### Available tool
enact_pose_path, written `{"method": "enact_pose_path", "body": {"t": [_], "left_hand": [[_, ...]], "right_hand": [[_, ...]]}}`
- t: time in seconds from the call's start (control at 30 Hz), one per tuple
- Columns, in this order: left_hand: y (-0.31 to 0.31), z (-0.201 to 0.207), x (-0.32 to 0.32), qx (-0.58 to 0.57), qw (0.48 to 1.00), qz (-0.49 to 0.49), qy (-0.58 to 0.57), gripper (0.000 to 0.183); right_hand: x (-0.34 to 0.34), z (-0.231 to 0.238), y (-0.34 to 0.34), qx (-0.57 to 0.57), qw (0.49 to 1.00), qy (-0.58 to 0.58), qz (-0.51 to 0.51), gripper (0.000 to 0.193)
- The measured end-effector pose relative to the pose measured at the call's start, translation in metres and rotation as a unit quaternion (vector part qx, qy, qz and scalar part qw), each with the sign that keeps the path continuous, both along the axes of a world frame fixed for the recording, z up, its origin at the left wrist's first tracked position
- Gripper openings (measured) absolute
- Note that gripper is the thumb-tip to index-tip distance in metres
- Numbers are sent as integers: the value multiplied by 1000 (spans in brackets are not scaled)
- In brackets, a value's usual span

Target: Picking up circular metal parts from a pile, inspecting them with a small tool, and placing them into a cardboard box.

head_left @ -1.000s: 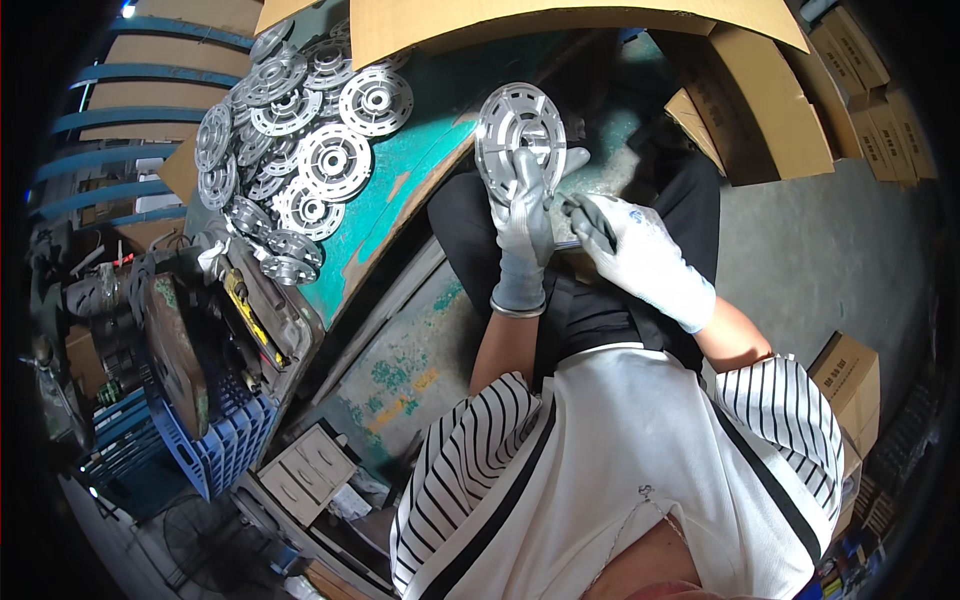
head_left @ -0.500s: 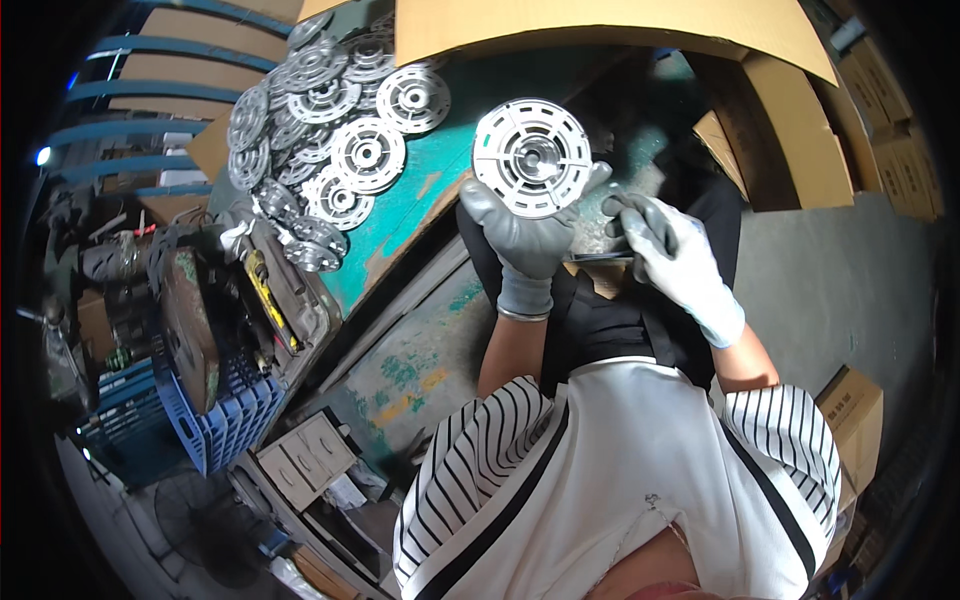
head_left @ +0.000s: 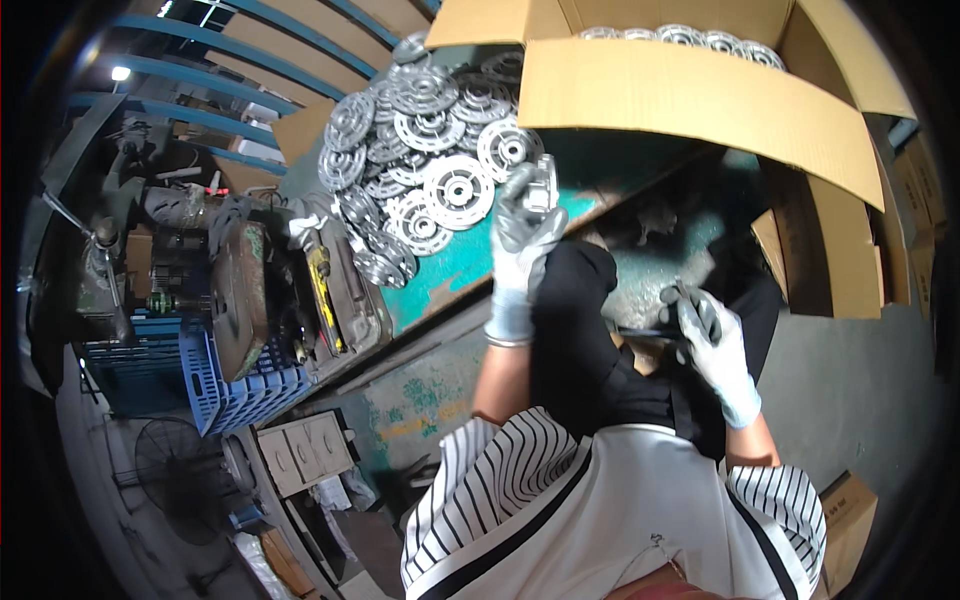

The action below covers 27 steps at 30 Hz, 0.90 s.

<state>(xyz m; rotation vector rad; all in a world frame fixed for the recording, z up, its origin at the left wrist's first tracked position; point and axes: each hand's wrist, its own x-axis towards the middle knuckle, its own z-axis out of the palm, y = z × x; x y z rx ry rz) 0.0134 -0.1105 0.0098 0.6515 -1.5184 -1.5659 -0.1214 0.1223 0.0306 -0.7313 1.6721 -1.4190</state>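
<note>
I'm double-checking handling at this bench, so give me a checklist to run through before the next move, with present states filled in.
1. Left hand has hold of the metal disc: ok.
2. Flat face of that disc turned to view: not ok; it shows nearly edge-on.
3. Held disc clear of the disc pile: cannot tell; they overlap in this view.
4. Right hand free: cannot tell; it is curled, hiding whether it holds anything.
5. Gloves on both hands: ok.
6. Cardboard box open: ok; discs show inside.
</note>
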Motion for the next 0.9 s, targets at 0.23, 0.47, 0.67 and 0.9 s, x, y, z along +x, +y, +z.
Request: {"method": "enact_pose_path", "body": {"t": [0.23,0.47,0.67,0.9], "left_hand": [[-171,60,-6,-489,749,135,-427,72],[-239,117,-24,-503,620,241,-552,79],[-204,162,-68,-562,573,256,-539,77],[-162,194,-156,-764,371,183,-496,60]], "right_hand": [[-9,-19,5,29,999,-22,-10,27],[-24,-30,5,43,999,-22,-18,24],[-48,-37,-2,87,992,-92,-9,19],[-81,-85,-1,-11,993,120,3,18]]}}
